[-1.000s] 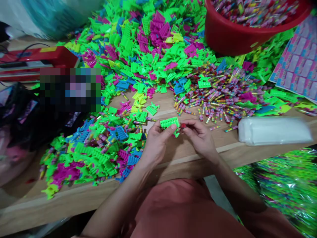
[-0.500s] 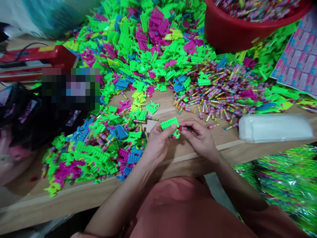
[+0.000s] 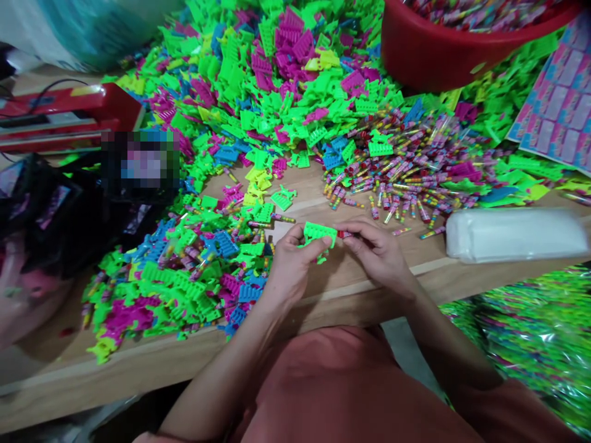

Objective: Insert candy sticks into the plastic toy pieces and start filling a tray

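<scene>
My left hand pinches a bright green plastic toy piece with a ridged rectangular part, above the wooden table. Close to its right side, my right hand is closed on a small candy tube with a red end, held between thumb and fingers. Most of that tube is hidden by the fingers. Beyond my right hand lies a heap of similar candy tubes. Left of my left hand spreads a mixed pile of toy pieces in green, blue and magenta, with tubes among them.
A large heap of toy pieces covers the back. A red tub of tubes stands back right, near printed card sheets. Clear plastic bags lie at right. A red machine and black bags are at left.
The green toy piece has turned a little in my left hand. My right hand has moved slightly right with the tube.
</scene>
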A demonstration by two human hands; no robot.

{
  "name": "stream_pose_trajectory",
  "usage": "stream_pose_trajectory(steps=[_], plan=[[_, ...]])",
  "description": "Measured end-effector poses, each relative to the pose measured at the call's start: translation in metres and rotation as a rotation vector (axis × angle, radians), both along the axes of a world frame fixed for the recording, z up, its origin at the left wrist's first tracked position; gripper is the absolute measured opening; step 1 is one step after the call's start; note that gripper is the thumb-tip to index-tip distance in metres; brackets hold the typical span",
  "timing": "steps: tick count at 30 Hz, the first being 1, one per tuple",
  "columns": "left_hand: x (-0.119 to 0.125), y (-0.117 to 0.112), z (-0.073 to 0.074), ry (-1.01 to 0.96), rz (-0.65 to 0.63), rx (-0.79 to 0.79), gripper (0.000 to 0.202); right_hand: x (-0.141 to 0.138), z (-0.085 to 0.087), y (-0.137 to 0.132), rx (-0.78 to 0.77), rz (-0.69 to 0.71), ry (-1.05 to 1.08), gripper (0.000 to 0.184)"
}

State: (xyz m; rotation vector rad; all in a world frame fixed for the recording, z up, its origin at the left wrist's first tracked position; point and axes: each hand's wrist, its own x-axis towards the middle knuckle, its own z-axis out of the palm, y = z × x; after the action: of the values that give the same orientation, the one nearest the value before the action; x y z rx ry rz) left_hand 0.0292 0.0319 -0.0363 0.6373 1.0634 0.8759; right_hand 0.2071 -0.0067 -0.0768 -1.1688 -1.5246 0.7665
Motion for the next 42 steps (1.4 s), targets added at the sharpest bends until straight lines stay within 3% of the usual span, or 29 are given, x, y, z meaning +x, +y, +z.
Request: stream_pose_trajectory(steps=[7, 11, 17, 24, 27, 31, 36, 42], plan=[[0.001, 0.001, 0.006, -0.002, 0.168, -0.098, 0.061, 0.001, 0.002, -0.002, -0.073, 0.105, 0.042, 0.029], [0.001, 0.001, 0.007, 0.062, 0.179, -0.082, 0.066, 0.001, 0.001, -0.003, -0.099, 0.128, 0.062, 0.028], [-0.001, 0.001, 0.006, 0.173, 0.108, 0.065, 0.051, 0.0, 0.0, -0.004, -0.14, 0.08, 0.072, 0.019], [-0.008, 0.002, 0.005, 0.247, 0.028, 0.11, 0.039, -0.006, 0.002, -0.006, -0.199, 0.067, 0.065, 0.014], [-0.011, 0.002, 0.006, 0.29, 0.003, 0.146, 0.035, -0.01, -0.001, -0.009, -0.268, 0.091, 0.116, 0.023], [-0.012, 0.002, 0.004, 0.313, -0.032, 0.217, 0.023, -0.014, -0.004, -0.011, -0.172, 0.155, 0.024, 0.038], [-0.011, -0.001, -0.002, 0.292, 0.0, 0.245, 0.018, -0.016, -0.006, -0.012, -0.05, 0.154, -0.025, 0.04], [-0.009, -0.005, -0.004, 0.258, 0.004, 0.175, 0.022, -0.02, -0.007, -0.015, -0.053, 0.137, -0.006, 0.036]])
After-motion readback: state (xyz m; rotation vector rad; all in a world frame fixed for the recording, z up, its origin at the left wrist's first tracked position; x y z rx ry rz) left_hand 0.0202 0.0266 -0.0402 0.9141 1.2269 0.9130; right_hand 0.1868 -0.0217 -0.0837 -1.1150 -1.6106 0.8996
